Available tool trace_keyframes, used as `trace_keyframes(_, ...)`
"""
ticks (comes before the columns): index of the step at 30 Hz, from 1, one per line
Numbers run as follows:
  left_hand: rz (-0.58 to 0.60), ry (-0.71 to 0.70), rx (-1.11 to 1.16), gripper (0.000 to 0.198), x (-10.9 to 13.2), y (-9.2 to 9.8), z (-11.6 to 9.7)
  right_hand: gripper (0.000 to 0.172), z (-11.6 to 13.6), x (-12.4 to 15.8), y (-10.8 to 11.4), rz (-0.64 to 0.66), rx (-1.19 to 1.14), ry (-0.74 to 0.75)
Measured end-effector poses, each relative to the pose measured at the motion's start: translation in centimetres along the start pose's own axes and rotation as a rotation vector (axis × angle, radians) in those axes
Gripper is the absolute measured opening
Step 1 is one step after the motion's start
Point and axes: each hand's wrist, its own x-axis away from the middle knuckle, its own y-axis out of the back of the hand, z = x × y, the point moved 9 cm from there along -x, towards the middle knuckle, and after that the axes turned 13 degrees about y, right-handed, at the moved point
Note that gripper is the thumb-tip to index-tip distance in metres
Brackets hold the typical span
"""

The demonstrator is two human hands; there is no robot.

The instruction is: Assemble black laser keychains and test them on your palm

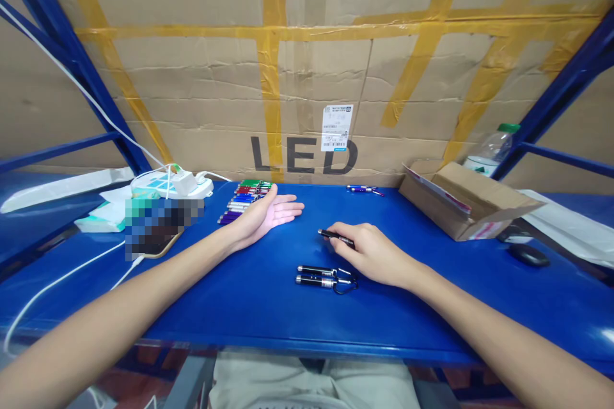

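My right hand [371,249] pinches a slim black penlight [336,236] between thumb and fingers, just above or on the blue table; I cannot tell whether it touches. Just below that hand lie two more black penlights, an upper one [314,270] and a lower one [314,281], side by side with metal clips and dark cord loops to the right. My left hand [268,214] is open, fingers stretched to the right and palm turned sideways. Beside it, partly hidden by it, is a row of coloured penlights [240,201] in green, red, blue, silver and purple.
A blue penlight [362,189] lies at the table's back edge. To the right are an open cardboard box [460,204], a bottle [494,147] and a black mouse [527,255]. At left sit a phone [156,236], a power strip [192,187] and white cables. A large carton [215,89] stands behind.
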Motion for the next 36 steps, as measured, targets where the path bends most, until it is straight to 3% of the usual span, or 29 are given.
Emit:
trace_keyframes(6, 0.005, 0.002, -0.028, 0.068, 0.15, -0.20, -0.05, 0.032, -0.96, 0.23, 0.15, -0.009, 0.098, -0.089)
trace_keyframes(10, -0.003, 0.008, -0.038, 0.067, 0.19, -0.25, -0.01, 0.033, -0.49, 0.14, -0.19, 0.030, 0.093, -0.041)
trace_keyframes(20, 0.023, 0.008, -0.065, 0.069, 0.08, -0.18, 0.04, 0.033, -0.58, 0.12, 0.06, -0.010, 0.079, -0.038)
trace_keyframes(25, 0.022, 0.003, -0.070, 0.069, 0.38, -0.40, -0.14, 0.031, -0.89, 0.22, 0.22, -0.017, 0.083, -0.103)
trace_keyframes(31, 0.029, 0.003, -0.062, 0.072, 0.26, -0.36, -0.08, 0.033, -0.29, 0.04, -0.08, 0.001, 0.008, -0.049)
trace_keyframes(36, 0.028, -0.002, -0.067, 0.073, 0.20, -0.27, -0.07, 0.032, -0.88, 0.08, 0.19, -0.021, 0.050, -0.094)
